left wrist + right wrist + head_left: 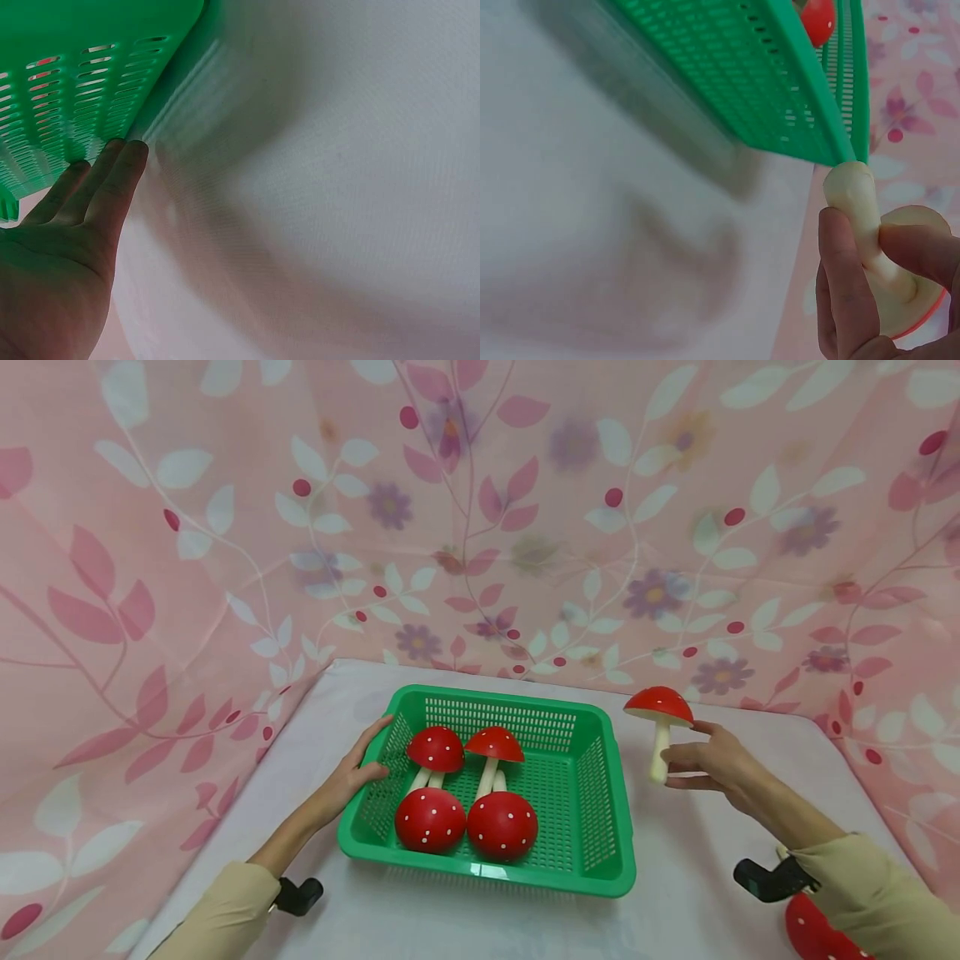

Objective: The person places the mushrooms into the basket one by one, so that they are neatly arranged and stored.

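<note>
My right hand pinches a toy mushroom by its pale stem, thumb on one side and fingers on the other. Its red, white-dotted cap points up, to the right of the green basket and apart from it. In the right wrist view the stem shows between thumb and fingers. My left hand grips the basket's left side, the thumb over the rim. Seen from the left wrist, several fingers lie straight along the outer wall. Several similar mushrooms lie in the basket's left and middle part.
Another red mushroom cap lies at the lower right, partly hidden by the right sleeve. A white cloth covers the table. Pink floral fabric hangs behind and at both sides. A black device sits at the right wrist.
</note>
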{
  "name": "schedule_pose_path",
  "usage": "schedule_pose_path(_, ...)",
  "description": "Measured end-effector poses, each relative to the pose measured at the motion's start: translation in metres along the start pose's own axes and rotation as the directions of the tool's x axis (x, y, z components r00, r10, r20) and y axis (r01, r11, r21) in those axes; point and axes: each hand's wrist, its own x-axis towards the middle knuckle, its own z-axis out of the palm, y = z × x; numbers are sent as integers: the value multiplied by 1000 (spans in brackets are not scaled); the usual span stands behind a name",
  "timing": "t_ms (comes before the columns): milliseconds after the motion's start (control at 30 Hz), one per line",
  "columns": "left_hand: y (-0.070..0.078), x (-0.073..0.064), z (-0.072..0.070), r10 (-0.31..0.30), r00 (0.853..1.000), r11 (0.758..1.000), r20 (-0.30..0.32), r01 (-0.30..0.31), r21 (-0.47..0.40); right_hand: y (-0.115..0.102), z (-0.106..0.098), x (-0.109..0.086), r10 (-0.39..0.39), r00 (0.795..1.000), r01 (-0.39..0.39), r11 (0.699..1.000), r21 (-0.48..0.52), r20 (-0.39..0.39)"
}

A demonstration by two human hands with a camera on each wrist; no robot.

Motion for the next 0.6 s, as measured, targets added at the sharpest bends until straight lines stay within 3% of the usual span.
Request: schedule_pose_path(600, 1, 0, 0, 4, 1000, 1000, -3, -4, 16, -24, 50, -13, -79, 997, 78, 997, 16, 11)
